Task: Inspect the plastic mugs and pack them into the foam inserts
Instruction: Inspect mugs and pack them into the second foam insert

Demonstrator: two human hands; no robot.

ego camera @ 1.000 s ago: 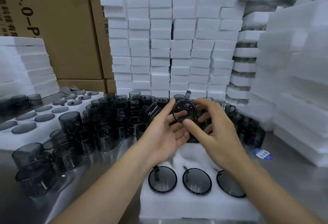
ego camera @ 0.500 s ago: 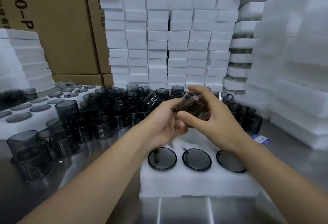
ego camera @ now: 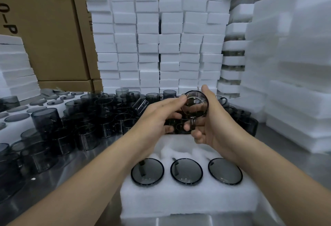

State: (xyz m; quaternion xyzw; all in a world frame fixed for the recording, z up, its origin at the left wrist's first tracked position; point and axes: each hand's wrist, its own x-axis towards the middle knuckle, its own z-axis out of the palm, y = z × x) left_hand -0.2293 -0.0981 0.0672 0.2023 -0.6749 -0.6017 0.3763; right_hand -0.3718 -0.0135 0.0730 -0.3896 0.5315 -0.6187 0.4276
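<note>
surface: steel table | on it: foam insert, loose mugs, foam stacks

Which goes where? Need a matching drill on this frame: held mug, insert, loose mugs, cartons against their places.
Things
1. held mug
2. insert
3. loose mugs
4. cartons

Places
a. at the back, behind the foam stacks
b. between left hand and right hand, raised above the insert
c. nearest the camera, three seated mugs in its front row
d. crowded on the table, left of the hands

Pairs: 1-b, 2-c, 3-d, 4-a
</note>
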